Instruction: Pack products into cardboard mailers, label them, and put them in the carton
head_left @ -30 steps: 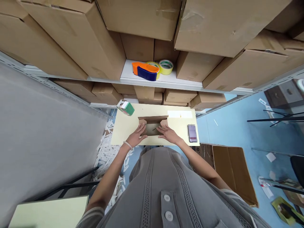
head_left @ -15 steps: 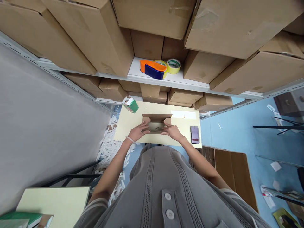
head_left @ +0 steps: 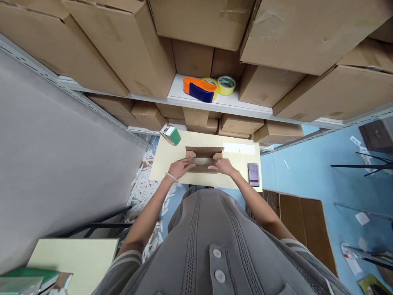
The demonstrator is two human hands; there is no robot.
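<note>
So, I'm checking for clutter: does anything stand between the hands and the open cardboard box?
Nothing visible does: the left hand and right hand both touch the cardboard box. The phone lies off to the right, the green carton at back left.

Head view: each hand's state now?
Left hand: partly open, at the left end of the cardboard box.
Right hand: curled at the box's right end; grip unclear.

Wears grey top, with two lengthwise perforated bands and buttoned placket, showing two round, white buttons. Has short, grey sleeves, with pale stripes near hem. Wears pale, thin bracelet at left wrist.
</note>
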